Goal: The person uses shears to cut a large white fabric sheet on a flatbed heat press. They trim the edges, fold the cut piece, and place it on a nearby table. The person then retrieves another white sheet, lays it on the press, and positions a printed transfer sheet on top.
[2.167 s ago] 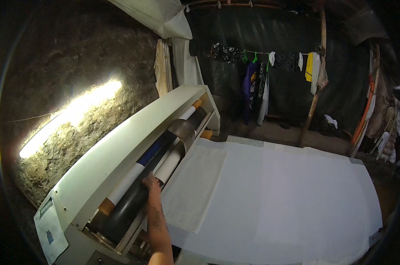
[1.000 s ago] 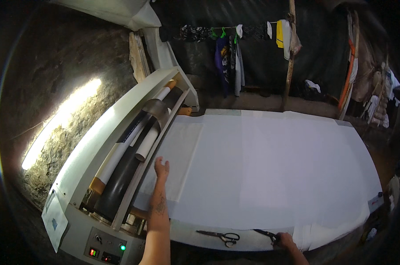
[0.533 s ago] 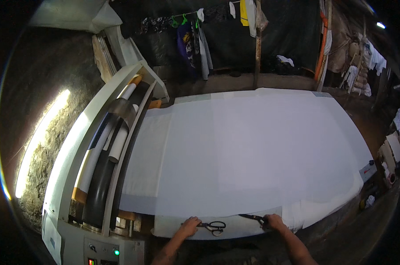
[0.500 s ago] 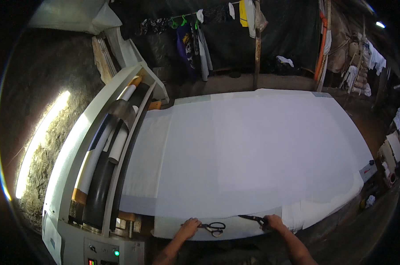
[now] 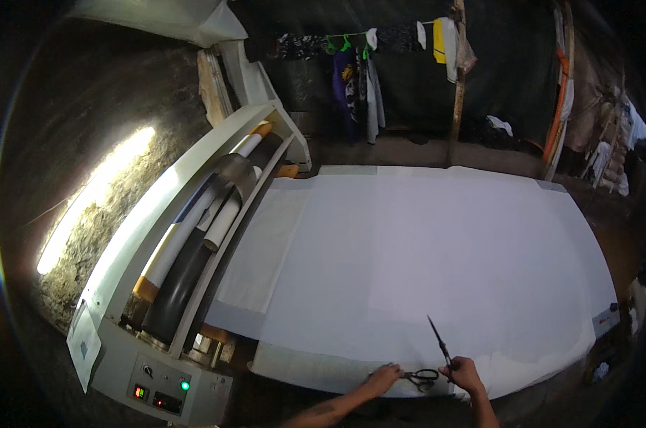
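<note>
A wide sheet of pale fabric or paper covers the long table in front of me. At its near edge my left hand is closed around the blade end of a pair of scissors, with the black handle loops sticking out to the right. Just right of those loops, my right hand grips a second pair of dark scissors. Their slim blades look closed and point away from me over the sheet. The fingers partly hide the handles.
A long roller machine with a control panel and lit green light stands along the left end of the table. Clothes hang on a line at the back, beside a wooden post. A bright tube lamp is at far left.
My left hand has moved right along the near edge with its scissors. The scissors in my right hand have swung from pointing left to pointing away. The view has also shifted.
</note>
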Action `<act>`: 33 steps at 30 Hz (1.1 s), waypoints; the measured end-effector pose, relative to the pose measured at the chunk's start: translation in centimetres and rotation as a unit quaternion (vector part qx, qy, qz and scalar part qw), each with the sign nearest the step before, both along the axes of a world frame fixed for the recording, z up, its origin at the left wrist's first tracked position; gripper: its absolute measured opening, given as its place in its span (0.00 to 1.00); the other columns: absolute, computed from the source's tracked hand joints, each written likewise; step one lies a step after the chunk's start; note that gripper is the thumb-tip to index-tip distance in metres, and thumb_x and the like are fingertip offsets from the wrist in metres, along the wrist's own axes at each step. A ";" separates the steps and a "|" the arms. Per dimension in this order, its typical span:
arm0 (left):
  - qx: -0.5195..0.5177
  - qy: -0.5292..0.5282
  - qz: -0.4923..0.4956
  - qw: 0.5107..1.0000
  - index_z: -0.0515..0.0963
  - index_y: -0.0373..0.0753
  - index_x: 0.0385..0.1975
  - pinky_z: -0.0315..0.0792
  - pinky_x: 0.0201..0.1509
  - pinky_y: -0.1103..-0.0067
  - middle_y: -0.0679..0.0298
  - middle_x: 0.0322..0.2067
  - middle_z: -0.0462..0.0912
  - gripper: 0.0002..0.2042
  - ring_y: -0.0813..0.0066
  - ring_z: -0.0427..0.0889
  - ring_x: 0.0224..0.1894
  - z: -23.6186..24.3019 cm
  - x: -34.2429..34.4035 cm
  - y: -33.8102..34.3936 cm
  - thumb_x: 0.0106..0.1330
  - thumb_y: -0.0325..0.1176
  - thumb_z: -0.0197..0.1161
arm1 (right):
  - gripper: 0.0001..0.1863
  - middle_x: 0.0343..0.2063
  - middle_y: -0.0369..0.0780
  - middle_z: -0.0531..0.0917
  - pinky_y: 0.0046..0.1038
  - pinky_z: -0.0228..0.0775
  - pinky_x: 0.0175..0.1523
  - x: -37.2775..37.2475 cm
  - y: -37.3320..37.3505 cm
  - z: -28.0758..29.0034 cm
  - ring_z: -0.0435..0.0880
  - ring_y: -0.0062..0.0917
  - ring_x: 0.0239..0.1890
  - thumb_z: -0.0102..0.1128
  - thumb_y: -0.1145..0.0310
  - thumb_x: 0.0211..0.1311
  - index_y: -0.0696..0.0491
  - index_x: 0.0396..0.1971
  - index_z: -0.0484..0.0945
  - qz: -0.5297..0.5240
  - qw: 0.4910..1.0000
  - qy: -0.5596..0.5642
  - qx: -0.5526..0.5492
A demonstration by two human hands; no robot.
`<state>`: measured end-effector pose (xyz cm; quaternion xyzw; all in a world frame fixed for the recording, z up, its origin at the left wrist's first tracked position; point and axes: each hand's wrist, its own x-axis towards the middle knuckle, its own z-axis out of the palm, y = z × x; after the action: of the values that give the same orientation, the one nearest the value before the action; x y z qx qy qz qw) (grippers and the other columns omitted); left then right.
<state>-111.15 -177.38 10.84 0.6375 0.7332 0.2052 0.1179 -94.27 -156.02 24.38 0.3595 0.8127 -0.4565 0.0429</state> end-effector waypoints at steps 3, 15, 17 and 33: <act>0.041 -0.009 0.002 0.999 0.74 0.37 0.39 0.70 0.49 0.66 0.54 0.38 0.74 0.10 0.56 0.74 0.45 0.4 1.6 2.7 0.58 0.25 0.50 | 0.18 0.15 0.39 0.77 0.25 0.67 0.21 0.7 0.3 1.2 0.76 0.20 0.18 0.72 0.62 0.49 0.60 0.20 0.75 -0.076 0.987 0.037 -0.139; 0.068 -0.051 0.047 0.995 0.76 0.36 0.43 0.70 0.50 0.62 0.52 0.41 0.78 0.15 0.53 0.76 0.46 1.3 1.0 4.2 0.54 0.30 0.58 | 0.15 0.16 0.36 0.76 0.24 0.65 0.22 -1.6 -4.2 -4.2 0.74 0.20 0.16 0.66 0.61 0.57 0.58 0.27 0.76 -0.027 0.940 0.176 -0.291; 0.100 -0.085 0.130 0.983 0.77 0.35 0.43 0.70 0.50 0.62 0.52 0.41 0.78 0.15 0.53 0.76 0.46 2.4 -0.3 1.0 0.56 0.31 0.59 | 0.18 0.16 0.36 0.76 0.24 0.65 0.23 -2.6 -5.7 -4.7 0.74 0.21 0.17 0.62 0.56 0.60 0.57 0.26 0.75 -0.039 0.947 0.136 -0.288; 0.147 0.063 0.581 0.798 0.66 0.38 0.57 0.59 0.60 0.57 0.50 0.55 0.67 0.27 0.50 0.65 0.58 11.5 -30.2 -21.7 0.55 0.32 0.64 | 0.32 0.34 0.49 0.83 0.39 0.73 0.46 -11.6 -17.9 -5.6 0.81 0.45 0.41 0.61 0.37 0.44 0.54 0.35 0.82 0.279 0.959 -0.041 0.031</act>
<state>-141.34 -199.05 22.37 0.1131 0.9328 0.2997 -0.1648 -105.91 -173.89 18.74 0.1380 0.8919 -0.3861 0.1907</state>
